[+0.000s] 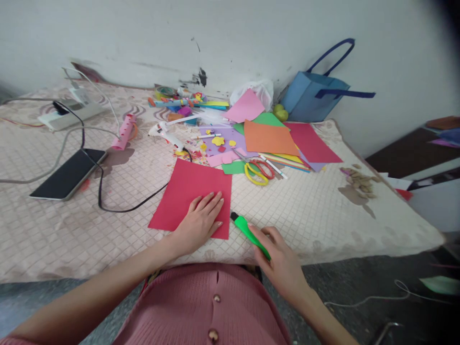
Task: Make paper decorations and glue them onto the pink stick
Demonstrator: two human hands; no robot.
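Note:
A red sheet of paper (194, 187) lies on the patterned tablecloth near the front edge. Flat on its lower right part rests my left hand (201, 223), palm down with the fingers stretched out. Just right of the sheet, my right hand (276, 254) grips a green cutter (249, 235), whose dark tip points up and left, close to the sheet's right edge. Whether a blade is out is too small to tell. Beyond the sheet lie scissors with yellow and red handles (257, 173).
Behind are coloured papers (271, 139), a white glue gun (167, 136) with its black cable, and a pink rolled tube (125, 132). At left are a tablet-like dark device (70, 173) and a power strip (72, 117). A blue bag (311, 96) stands at the back right.

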